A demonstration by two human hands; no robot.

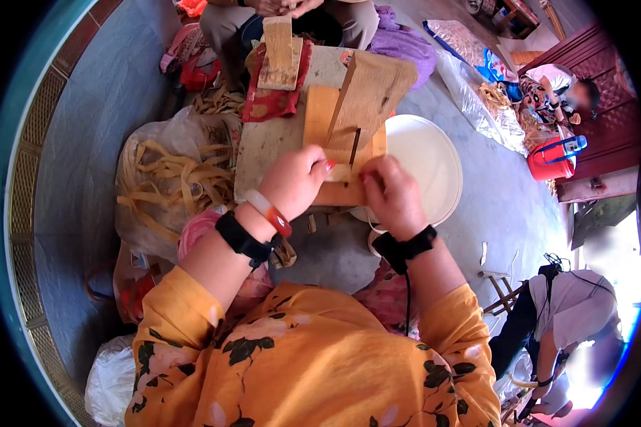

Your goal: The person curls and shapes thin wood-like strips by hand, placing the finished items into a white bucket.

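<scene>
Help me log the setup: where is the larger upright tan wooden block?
In the head view, the block is upper centre, beyond the bare left hand and right hand.

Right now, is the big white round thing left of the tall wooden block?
No, the white round thing is on the right side of the tall wooden block.

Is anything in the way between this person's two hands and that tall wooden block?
Nothing visible blocks them: the left hand and right hand are both close to the near side of the tall wooden block, with clear space before it.
</scene>
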